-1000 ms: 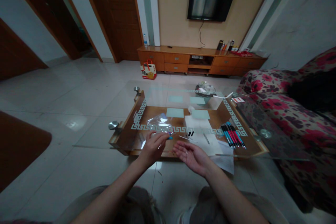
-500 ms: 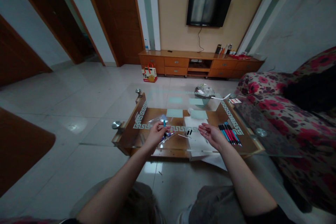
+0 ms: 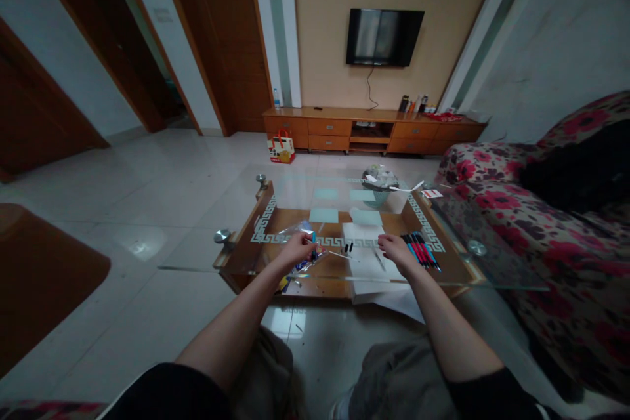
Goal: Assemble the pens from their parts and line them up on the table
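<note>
Two bare hands are working over a glass-topped coffee table with a wooden tray-like shelf under the glass. Left hand is pinching a small blue pen part between thumb and fingertips, fingers closed around it, holding it upright just above the glass near the table's left-front area. Right beside that hand a crinkly clear plastic bag is lying on the glass, and a few tiny colourful bits are sitting just under the hand, too small to make out.

Right hand is resting fingers-down on a white sheet of paper in the middle of the table. Honestly can't tell if it's gripping anything; a thin grey stick-like piece is lying right by its fingertips, touching or nearly so. Between the two hands a couple of small black caps are sitting on the paper's left edge.

Just right of the right hand, a row of pens in blue, red and black is lying side by side. Floral sofa is running along the right, and a TV is hanging on the far wall over a low wooden cabinet.
</note>
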Demonstrator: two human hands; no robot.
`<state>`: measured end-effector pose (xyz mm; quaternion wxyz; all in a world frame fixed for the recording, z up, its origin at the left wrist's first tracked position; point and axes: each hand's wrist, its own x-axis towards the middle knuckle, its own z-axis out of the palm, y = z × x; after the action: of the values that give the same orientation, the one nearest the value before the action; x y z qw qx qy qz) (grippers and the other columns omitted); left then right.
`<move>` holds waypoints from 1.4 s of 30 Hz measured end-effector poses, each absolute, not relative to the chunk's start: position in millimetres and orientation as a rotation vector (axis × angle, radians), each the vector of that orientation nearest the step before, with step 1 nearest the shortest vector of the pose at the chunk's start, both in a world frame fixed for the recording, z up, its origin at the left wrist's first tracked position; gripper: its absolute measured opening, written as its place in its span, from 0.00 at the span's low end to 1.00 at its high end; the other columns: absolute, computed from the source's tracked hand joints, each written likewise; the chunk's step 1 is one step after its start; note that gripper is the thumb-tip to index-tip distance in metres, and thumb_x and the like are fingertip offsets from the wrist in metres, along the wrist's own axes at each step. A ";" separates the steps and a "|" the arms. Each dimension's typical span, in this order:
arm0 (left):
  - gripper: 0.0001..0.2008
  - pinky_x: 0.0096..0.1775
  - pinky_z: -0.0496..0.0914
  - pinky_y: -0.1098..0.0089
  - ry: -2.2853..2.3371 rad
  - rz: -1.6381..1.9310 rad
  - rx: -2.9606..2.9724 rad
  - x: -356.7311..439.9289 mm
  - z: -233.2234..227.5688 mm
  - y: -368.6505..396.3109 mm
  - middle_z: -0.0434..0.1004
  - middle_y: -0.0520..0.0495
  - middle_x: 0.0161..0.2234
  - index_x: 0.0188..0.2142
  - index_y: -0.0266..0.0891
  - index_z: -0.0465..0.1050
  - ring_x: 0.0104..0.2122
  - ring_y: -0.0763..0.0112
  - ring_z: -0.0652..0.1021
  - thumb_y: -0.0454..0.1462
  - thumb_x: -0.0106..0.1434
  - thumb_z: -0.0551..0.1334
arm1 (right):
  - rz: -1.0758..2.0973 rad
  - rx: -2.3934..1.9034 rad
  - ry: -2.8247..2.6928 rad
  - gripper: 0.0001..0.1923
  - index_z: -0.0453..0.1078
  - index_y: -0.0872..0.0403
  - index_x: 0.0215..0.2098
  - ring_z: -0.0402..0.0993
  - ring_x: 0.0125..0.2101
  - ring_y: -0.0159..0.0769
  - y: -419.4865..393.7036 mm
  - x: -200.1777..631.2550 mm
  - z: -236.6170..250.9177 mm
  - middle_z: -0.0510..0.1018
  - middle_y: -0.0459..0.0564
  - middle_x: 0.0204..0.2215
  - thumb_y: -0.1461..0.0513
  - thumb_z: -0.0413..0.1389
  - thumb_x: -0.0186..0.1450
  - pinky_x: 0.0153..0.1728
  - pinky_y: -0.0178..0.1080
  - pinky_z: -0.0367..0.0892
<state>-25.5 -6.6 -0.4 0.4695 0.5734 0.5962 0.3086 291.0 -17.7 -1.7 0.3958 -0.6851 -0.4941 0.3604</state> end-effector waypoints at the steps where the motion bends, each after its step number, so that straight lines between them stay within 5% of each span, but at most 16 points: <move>1: 0.11 0.24 0.67 0.75 1.484 0.749 1.427 -24.8 -3.0 -5.1 0.70 0.55 0.23 0.40 0.36 0.70 0.19 0.75 0.73 0.38 0.58 0.64 | 0.890 -1.759 -1.262 0.18 0.74 0.61 0.42 0.76 0.32 0.38 -18.7 294.1 -0.4 0.80 0.55 0.31 0.58 0.54 0.58 0.33 0.37 0.68; 9: 0.16 0.29 0.63 0.75 1.573 0.765 1.683 -14.2 -17.4 8.2 0.72 0.54 0.24 0.42 0.36 0.72 0.25 0.73 0.73 0.34 0.52 0.66 | 0.672 -1.844 -1.414 0.16 0.75 0.59 0.44 0.76 0.41 0.40 -24.0 296.8 10.5 0.80 0.58 0.41 0.60 0.57 0.59 0.45 0.38 0.66; 16: 0.15 0.30 0.62 0.72 1.557 0.739 1.845 -16.9 -19.6 9.3 0.75 0.51 0.24 0.39 0.37 0.73 0.25 0.67 0.74 0.39 0.53 0.67 | 0.560 -1.866 -1.692 0.12 0.76 0.55 0.42 0.77 0.39 0.39 -25.6 286.0 7.6 0.81 0.54 0.38 0.60 0.55 0.62 0.42 0.37 0.66; 26: 0.11 0.31 0.63 0.70 1.587 0.668 1.936 -24.3 -25.6 18.4 0.76 0.47 0.26 0.42 0.36 0.72 0.27 0.65 0.75 0.40 0.65 0.56 | 0.454 -1.685 -1.929 0.09 0.75 0.55 0.39 0.73 0.38 0.38 -15.9 290.3 -20.5 0.79 0.52 0.36 0.63 0.53 0.63 0.44 0.38 0.64; 35: 0.15 0.46 0.68 0.64 1.456 0.731 2.166 -25.5 -23.0 6.9 0.73 0.42 0.42 0.48 0.38 0.69 0.41 0.63 0.75 0.29 0.63 0.54 | 0.329 -1.593 -2.074 0.09 0.75 0.54 0.41 0.69 0.43 0.40 -18.7 263.6 -20.2 0.76 0.53 0.38 0.63 0.54 0.66 0.48 0.40 0.61; 42: 0.20 0.49 0.69 0.62 1.341 0.767 2.204 -24.3 -29.0 -7.8 0.67 0.41 0.48 0.57 0.43 0.65 0.45 0.63 0.73 0.31 0.67 0.51 | 0.242 -1.673 -2.093 0.10 0.75 0.52 0.43 0.69 0.45 0.40 -16.6 255.2 -0.8 0.75 0.53 0.40 0.62 0.53 0.69 0.49 0.38 0.61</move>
<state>-24.3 -7.8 -29.0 0.2233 0.7982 0.4857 0.2778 255.2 -16.6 -0.8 0.2236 -0.6061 -0.7583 0.0875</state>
